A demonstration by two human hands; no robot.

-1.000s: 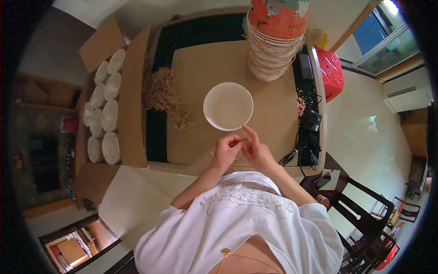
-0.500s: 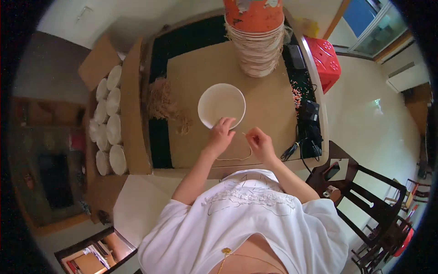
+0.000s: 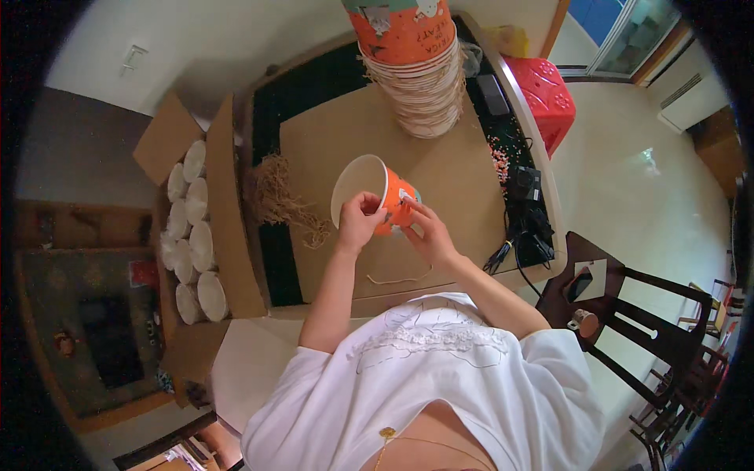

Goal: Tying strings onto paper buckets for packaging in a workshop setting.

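A paper bucket [image 3: 358, 179], white inside and orange with printed figures outside, is tilted so its mouth faces left. My left hand [image 3: 360, 225] grips it at the near side of the rim. My right hand [image 3: 429, 231] has its fingers on the outer wall by the base end; whether a string end is in them cannot be made out. Just below both hands, a thin piece of twine [image 3: 399, 279] lies curved on the cardboard sheet [image 3: 463, 235]. A loose bundle of brown twine [image 3: 275, 192] lies to the left.
A tall stack of nested paper buckets [image 3: 424, 102] stands at the back. On the left an open carton [image 3: 239, 235] holds several white buckets. Black cables [image 3: 534, 231] and small beads [image 3: 500, 161] lie along the right edge. A red stool [image 3: 542, 98] stands beyond.
The bucket was upright on the cardboard and is now tipped to the left, its orange side showing. My right hand moved from the twine up to the bucket; my left hand took its rim.
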